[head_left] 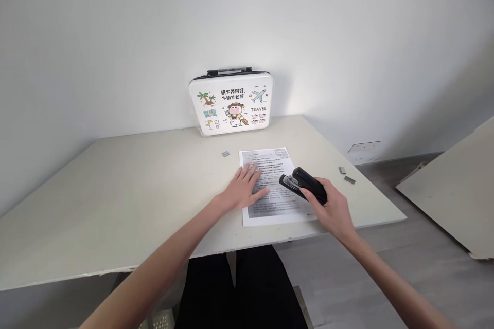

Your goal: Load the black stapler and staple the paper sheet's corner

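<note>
A printed sheet of paper (270,218) lies near the table's front edge; whether more sheets lie under it I cannot tell. My left hand (243,188) rests flat on its left side with the fingers spread. Over the right part of the paper, my right hand (334,207) is wrapped around a black stapler (309,185). The stapler's front end points to the left, toward my left hand, and its jaws are apart. Part of its rear end is hidden in my palm.
A white cartoon-printed case (233,105) stands against the wall at the back of the table (116,190). Small strips of staples (349,180) lie near the right edge, and another staple strip (226,154) lies left of the paper. Another pale tabletop (455,185) is at the right.
</note>
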